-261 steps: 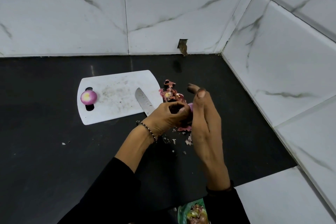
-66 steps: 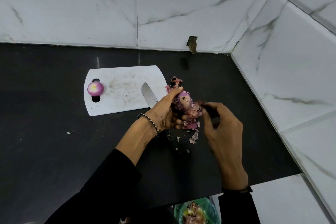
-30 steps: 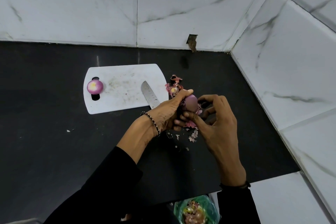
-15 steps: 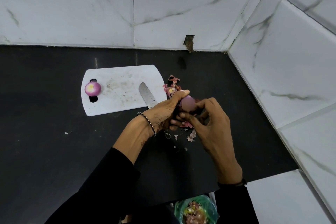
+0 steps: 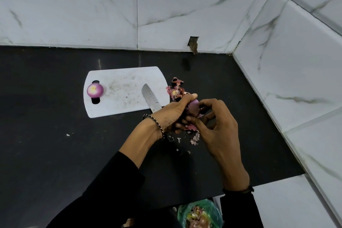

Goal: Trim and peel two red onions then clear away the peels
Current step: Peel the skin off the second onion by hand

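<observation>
Left hand (image 5: 171, 114), right hand (image 5: 217, 127), gripping red onion (image 5: 193, 107)

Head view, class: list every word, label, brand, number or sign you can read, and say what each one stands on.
None: no readable text anywhere in this view.
Cutting board: plain white, stains only.
Knife blade: specks, no legible stamp.
Peeled onion and held onion, gripped by left hand and right hand: no sticker.
Wall tiles: grey veins only.
Green bag: no print visible.
</observation>
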